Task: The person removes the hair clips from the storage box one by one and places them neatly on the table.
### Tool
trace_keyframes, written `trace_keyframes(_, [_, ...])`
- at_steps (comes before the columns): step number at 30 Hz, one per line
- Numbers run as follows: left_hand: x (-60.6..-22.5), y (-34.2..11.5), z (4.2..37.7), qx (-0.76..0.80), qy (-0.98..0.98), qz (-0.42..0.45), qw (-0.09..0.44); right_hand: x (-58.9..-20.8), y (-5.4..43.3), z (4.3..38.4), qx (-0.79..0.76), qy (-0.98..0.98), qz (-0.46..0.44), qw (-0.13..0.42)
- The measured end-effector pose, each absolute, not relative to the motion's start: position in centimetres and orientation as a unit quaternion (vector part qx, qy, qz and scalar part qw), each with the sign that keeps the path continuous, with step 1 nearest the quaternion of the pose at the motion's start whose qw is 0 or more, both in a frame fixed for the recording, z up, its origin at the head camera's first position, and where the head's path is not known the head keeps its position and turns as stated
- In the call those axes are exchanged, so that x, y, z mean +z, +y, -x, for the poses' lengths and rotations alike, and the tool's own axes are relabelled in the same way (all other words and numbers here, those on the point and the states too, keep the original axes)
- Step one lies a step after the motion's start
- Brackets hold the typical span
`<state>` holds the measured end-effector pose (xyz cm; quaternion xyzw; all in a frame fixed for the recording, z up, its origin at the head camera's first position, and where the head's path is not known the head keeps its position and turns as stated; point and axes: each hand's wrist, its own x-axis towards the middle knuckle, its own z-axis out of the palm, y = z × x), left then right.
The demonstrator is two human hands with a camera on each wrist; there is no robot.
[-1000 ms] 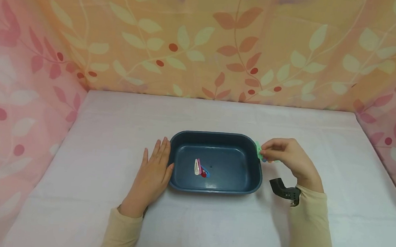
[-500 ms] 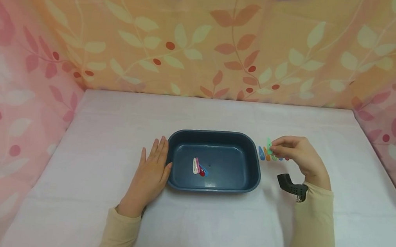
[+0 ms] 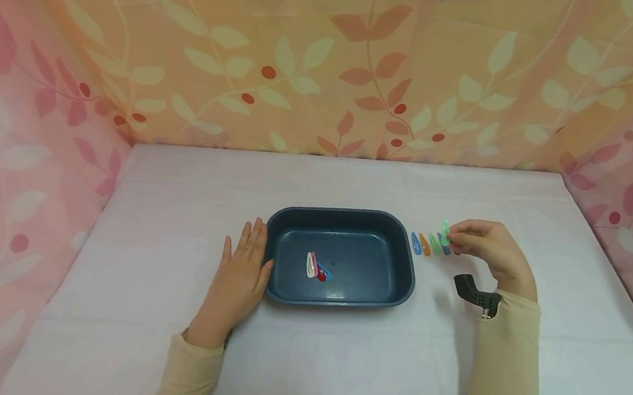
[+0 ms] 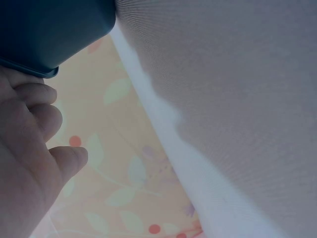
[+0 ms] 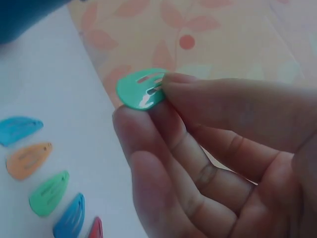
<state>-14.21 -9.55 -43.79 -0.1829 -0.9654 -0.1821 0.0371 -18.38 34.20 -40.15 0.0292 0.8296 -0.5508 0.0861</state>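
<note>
My right hand (image 3: 489, 253) pinches a mint-green snap hair clip (image 5: 141, 89) between thumb and fingertips, held above the table. Below it lies a row of hair clips: a blue clip (image 5: 19, 130), an orange clip (image 5: 28, 161), a green clip (image 5: 49, 193), another blue clip (image 5: 70, 218) and a red clip (image 5: 96, 229) partly cut off. My left hand (image 3: 236, 278) rests with straight fingers against the left side of a dark blue basin (image 3: 335, 303). On the basin floor, a white clip (image 3: 311, 265) lies with pink, red and blue clips in a small overlapping cluster.
A white cloth covers the table (image 3: 336, 362). Patterned fabric (image 3: 305, 65) hangs at the back and along both sides. A black wrist mount (image 3: 474, 293) sticks out from the right sleeve.
My right hand has moved right, from the basin's right rim to over the far end of the clip row, still holding the mint-green clip. My left hand stays on the basin.
</note>
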Motion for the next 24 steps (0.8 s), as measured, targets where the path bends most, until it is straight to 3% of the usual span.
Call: trace_keyframes(24, [-43.7, -9.6, 14.1, -0.178, -0.965, 0.187, 0.045, -42.2, 37.6, 18.0, -0.567, 0.809, -0.117, 0.104])
